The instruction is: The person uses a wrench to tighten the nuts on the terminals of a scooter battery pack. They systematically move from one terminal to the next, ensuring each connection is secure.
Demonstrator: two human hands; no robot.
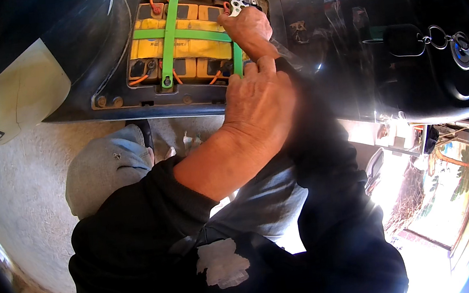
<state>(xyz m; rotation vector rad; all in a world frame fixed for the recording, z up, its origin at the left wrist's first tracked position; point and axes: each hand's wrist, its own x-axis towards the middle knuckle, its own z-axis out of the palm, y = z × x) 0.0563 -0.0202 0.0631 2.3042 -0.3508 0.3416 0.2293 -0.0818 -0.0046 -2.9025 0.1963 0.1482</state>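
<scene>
Yellow batteries (195, 45) sit in the open bay of a black vehicle body. Green straps (170, 36) cross over them, one lengthwise and two across. At the bay's far right corner my right hand (251, 28) is closed on a silver metal tool with round holes (238, 5); its exact kind is unclear. My left hand (261, 101) is nearer, at the bay's near right corner beside the lower end of the right green strap (237, 60). Its fingers are curled, and their tips and anything in them are hidden.
Orange cables (157, 0) run among the battery terminals. The bay's black rim (156, 110) carries bolts. To the right, a key ring (437, 37) with a dark fob lies on the black bodywork. A cream panel (17, 92) stands left, and my grey-clad knee (109, 174) is below.
</scene>
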